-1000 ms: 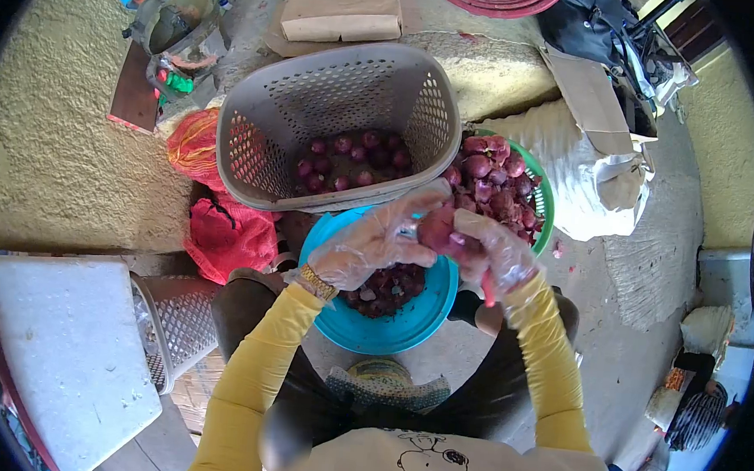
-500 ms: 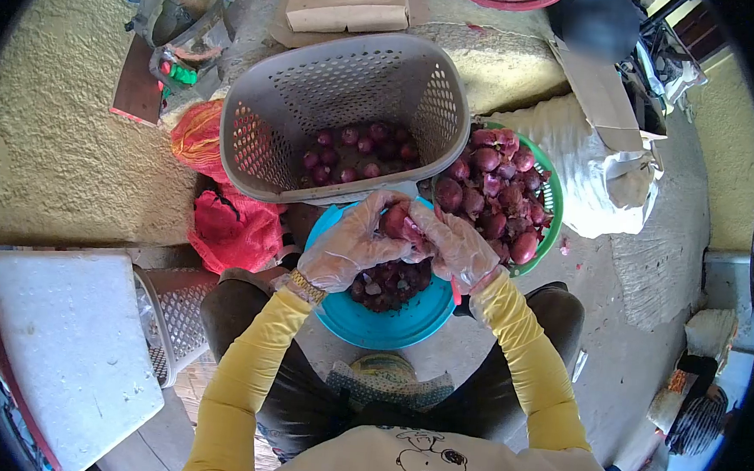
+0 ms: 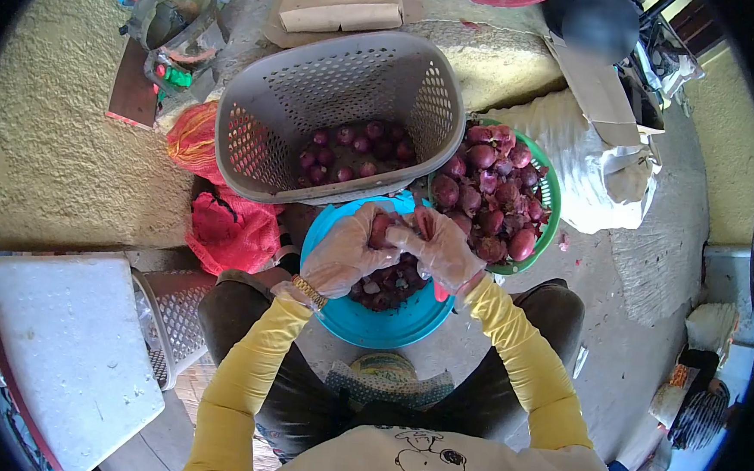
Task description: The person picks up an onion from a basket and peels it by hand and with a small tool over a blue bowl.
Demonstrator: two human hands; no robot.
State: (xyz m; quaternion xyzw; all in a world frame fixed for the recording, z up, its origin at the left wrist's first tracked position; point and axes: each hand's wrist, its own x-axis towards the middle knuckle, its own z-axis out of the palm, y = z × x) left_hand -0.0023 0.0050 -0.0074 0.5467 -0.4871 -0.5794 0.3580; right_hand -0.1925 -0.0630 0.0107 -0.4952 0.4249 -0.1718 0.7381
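Above the blue basin (image 3: pixel 428 325), my left hand (image 3: pixel 348 249), in a clear plastic glove, is closed around a red onion (image 3: pixel 382 230). My right hand (image 3: pixel 442 250), gloved the same way, is closed against the onion's right side, with a dark red piece like onion skin (image 3: pixel 423 224) at its fingers. A thin red handle (image 3: pixel 440 292) sticks out below the right palm; the rest of that tool is hidden. Dark onion skins (image 3: pixel 388 288) lie in the basin under my hands.
A grey perforated basket (image 3: pixel 340 69) with several red onions stands tilted behind the basin. To its right is a green basket (image 3: pixel 555 195) heaped with onions. A red mesh sack (image 3: pixel 235 231), a white sack (image 3: pixel 575 166) and a white foam lid (image 3: pixel 72 346) lie around.
The onion has moved slightly left and is more covered by my fingers. My right hand has shifted a little left and turned, and a dark red piece now shows at its fingers.
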